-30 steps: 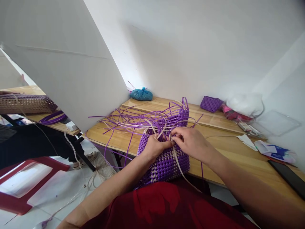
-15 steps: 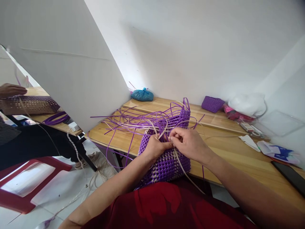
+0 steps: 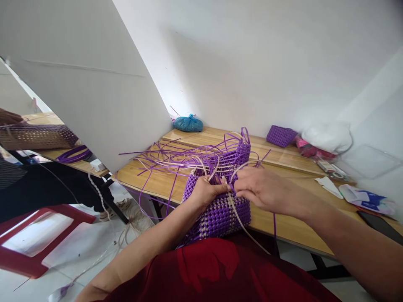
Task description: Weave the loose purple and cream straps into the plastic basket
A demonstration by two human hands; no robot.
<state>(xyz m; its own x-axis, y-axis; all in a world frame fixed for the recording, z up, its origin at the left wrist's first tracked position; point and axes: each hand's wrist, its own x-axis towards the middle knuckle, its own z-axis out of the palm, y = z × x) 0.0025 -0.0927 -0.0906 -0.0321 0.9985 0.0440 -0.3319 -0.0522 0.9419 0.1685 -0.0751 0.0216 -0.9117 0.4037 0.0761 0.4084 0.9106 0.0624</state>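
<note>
A partly woven purple and beige basket (image 3: 217, 216) rests between my body and the table's front edge. Long loose purple and beige strips (image 3: 176, 157) fan out from its top toward the left. With thumb on the near side, my left hand (image 3: 206, 191) grips the basket's upper edge. My right hand (image 3: 258, 188) is closed just to the right of the left thumb, its fingertips pinching a purple strip at the weave. One beige strip (image 3: 241, 222) hangs down the basket's front, past my lap. The fingers behind the weave are hidden.
Along the wall stand a blue tied bag (image 3: 188, 123), a small purple woven basket (image 3: 281, 136) and a white plastic bag (image 3: 327, 136). A phone (image 3: 380, 226) lies at right. Beyond the grey partition (image 3: 94, 84), another person's hand (image 3: 9, 116) touches a basket; a red stool (image 3: 37, 260) stands below.
My right hand has shifted a little to the right, away from my left thumb, and turned palm-down. My left hand keeps its hold, and the basket is nearly still.
</note>
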